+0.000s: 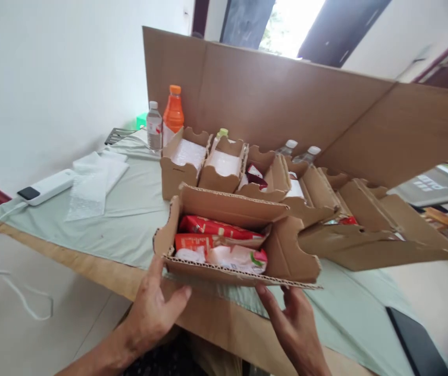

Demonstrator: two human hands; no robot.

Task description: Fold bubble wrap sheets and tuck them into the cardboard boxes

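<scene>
A low cardboard box [286,256] with an open top and notched ends is in front of me at the table's near edge. Inside it lie a red packet [219,228], an orange packet [193,243] and a pale pink packet [237,259] with a green mark. My left hand [155,300] holds the box at its front left corner, thumb on the front side and fingers partly hidden at the end wall. Under the front edge, right of the middle, my right hand [288,313] grips the box, its fingertips partly out of sight.
Behind stands a row of similar cardboard boxes [180,178], backed by a tall cardboard panel [266,94]. An orange bottle [174,112] and a clear bottle [153,128] are at the back left. Bubble wrap [88,193], a white power strip [47,186] and a black phone [417,339] lie on the green cloth [141,224].
</scene>
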